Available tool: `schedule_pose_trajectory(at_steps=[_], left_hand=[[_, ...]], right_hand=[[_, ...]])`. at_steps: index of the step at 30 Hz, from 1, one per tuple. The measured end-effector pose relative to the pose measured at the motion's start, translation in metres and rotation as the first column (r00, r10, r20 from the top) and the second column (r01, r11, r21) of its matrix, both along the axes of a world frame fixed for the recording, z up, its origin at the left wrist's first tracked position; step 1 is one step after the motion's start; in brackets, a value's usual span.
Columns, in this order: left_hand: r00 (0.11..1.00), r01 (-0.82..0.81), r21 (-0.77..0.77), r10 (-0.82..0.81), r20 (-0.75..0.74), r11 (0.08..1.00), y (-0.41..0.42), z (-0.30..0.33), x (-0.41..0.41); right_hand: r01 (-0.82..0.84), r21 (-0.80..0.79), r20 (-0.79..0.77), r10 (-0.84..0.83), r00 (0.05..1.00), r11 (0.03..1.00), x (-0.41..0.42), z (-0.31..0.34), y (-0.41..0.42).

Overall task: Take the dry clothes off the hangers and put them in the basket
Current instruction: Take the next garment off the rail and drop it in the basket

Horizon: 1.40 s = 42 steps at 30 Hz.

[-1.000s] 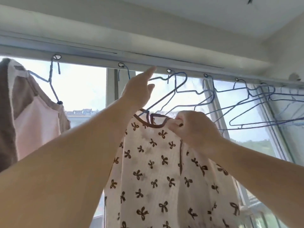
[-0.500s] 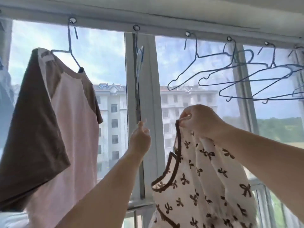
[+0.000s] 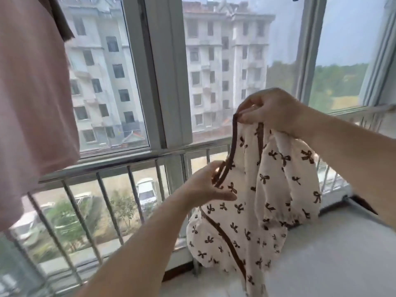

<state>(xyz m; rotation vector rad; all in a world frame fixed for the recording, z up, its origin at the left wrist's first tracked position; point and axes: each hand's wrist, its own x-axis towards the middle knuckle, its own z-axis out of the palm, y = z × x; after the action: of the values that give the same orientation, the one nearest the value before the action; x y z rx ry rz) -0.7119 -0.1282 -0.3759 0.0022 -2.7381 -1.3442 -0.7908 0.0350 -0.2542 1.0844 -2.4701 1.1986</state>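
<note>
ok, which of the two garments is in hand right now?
The bow-print garment: right hand pinches its brown trim, left hand touches its neckline. The pink shirt hangs untouched at left.

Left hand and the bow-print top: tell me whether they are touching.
Touching. The head view shows the left hand with its fingers against the brown neckline trim of the bow-print top, while the right hand pinches the trim higher up.

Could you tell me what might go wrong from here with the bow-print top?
The right hand only pinches the bow-print top by its brown trim, so that small grip could slip. The left hand rests loosely on the neckline. No basket is in view, so the hem may drag along the sill.
</note>
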Motion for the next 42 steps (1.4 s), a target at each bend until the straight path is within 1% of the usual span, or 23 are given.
schedule_pose_trajectory(at_steps=[2, 3, 5, 8, 10, 12, 13, 15, 16, 18, 21, 23, 25, 29, 31, 33, 35, 37, 38, 40, 41, 42], left_hand=[[0.997, -0.035, -0.137, 0.045, 0.067, 0.99, 0.0, -0.024, -0.001], [0.993, -0.035, -0.188, 0.056, 0.109, 0.982, 0.002, -0.037, -0.001], [0.985, -0.049, -0.268, 0.091, 0.144, 0.962, -0.005, -0.055, 0.001], [0.975, -0.098, -0.279, 0.148, 0.166, 0.955, -0.017, -0.071, 0.005], [0.968, -0.127, -0.26, 0.176, 0.177, 0.957, -0.022, -0.076, 0.011], [0.963, -0.176, -0.206, 0.212, 0.165, 0.963, -0.025, -0.08, 0.017], [0.962, -0.2, -0.172, 0.227, 0.154, 0.965, -0.025, -0.081, 0.02], [0.96, -0.236, -0.104, 0.249, 0.129, 0.966, -0.018, -0.083, 0.026], [0.958, -0.254, -0.076, 0.262, 0.12, 0.964, -0.012, -0.086, 0.029], [0.954, -0.284, -0.048, 0.287, 0.09, 0.958, 0.0, -0.091, 0.032], [0.931, -0.355, -0.06, 0.359, 0.067, 0.933, 0.018, -0.099, 0.036], [0.908, -0.413, 0.021, 0.411, 0.08, 0.91, 0.032, -0.102, 0.04], [0.889, -0.454, 0.126, 0.441, 0.121, 0.882, 0.049, -0.103, 0.045], [0.859, -0.509, 0.306, 0.455, 0.233, 0.804, 0.087, -0.104, 0.051], [0.862, -0.505, 0.363, 0.436, 0.258, 0.783, 0.109, -0.107, 0.052], [0.864, -0.502, 0.412, 0.417, 0.283, 0.76, 0.132, -0.109, 0.054], [0.857, -0.516, 0.522, 0.407, 0.317, 0.679, 0.151, -0.109, 0.056], [0.839, -0.542, 0.624, 0.415, 0.354, 0.564, 0.166, -0.106, 0.062], [0.839, -0.538, 0.666, 0.398, 0.37, 0.516, 0.169, -0.104, 0.064], [0.847, -0.522, 0.737, 0.367, 0.385, 0.43, 0.175, -0.102, 0.074], [0.853, -0.509, 0.748, 0.363, 0.375, 0.426, 0.175, -0.102, 0.079], [0.862, -0.495, 0.736, 0.366, 0.35, 0.463, 0.175, -0.104, 0.084]], right_hand=[[-0.023, -0.014, 0.07, 0.024, 0.997, 1.0, 0.003, -0.017, 0.009], [-0.026, -0.02, 0.11, 0.028, 0.994, 0.999, 0.003, -0.028, 0.016], [-0.049, -0.036, 0.165, 0.054, 0.985, 0.998, 0.001, -0.043, 0.024], [-0.053, -0.01, 0.225, 0.054, 0.973, 0.999, -0.008, -0.062, 0.045], [-0.053, 0.075, 0.279, 0.03, 0.96, 0.996, -0.014, -0.074, 0.062], [-0.044, 0.164, 0.376, -0.021, 0.926, 0.986, -0.022, -0.089, 0.077], [-0.017, 0.237, 0.383, -0.077, 0.921, 0.971, -0.024, -0.097, 0.083], [0.054, 0.395, 0.337, -0.199, 0.92, 0.917, -0.028, -0.115, 0.091], [0.093, 0.439, 0.316, -0.251, 0.915, 0.894, -0.028, -0.125, 0.095], [0.165, 0.461, 0.283, -0.321, 0.904, 0.872, -0.027, -0.145, 0.1], [0.23, 0.389, 0.297, -0.358, 0.885, 0.892, -0.022, -0.171, 0.107], [0.244, 0.395, 0.266, -0.364, 0.893, 0.886, -0.016, -0.183, 0.113], [0.232, 0.395, 0.25, -0.347, 0.904, 0.889, -0.007, -0.195, 0.118], [0.199, 0.281, 0.282, -0.278, 0.918, 0.939, 0.019, -0.212, 0.118], [0.148, 0.237, 0.3, -0.218, 0.929, 0.96, 0.036, -0.217, 0.114], [0.052, 0.196, 0.347, -0.118, 0.931, 0.979, 0.054, -0.22, 0.109], [-0.072, 0.137, 0.423, 0.008, 0.906, 0.988, 0.069, -0.224, 0.104], [-0.178, 0.081, 0.499, 0.114, 0.859, 0.981, 0.08, -0.227, 0.105], [-0.22, 0.072, 0.523, 0.151, 0.838, 0.973, 0.082, -0.227, 0.107], [-0.295, 0.123, 0.539, 0.186, 0.822, 0.948, 0.087, -0.229, 0.113], [-0.314, 0.15, 0.537, 0.19, 0.822, 0.937, 0.089, -0.23, 0.116], [-0.32, 0.164, 0.525, 0.192, 0.829, 0.933, 0.09, -0.229, 0.117]])
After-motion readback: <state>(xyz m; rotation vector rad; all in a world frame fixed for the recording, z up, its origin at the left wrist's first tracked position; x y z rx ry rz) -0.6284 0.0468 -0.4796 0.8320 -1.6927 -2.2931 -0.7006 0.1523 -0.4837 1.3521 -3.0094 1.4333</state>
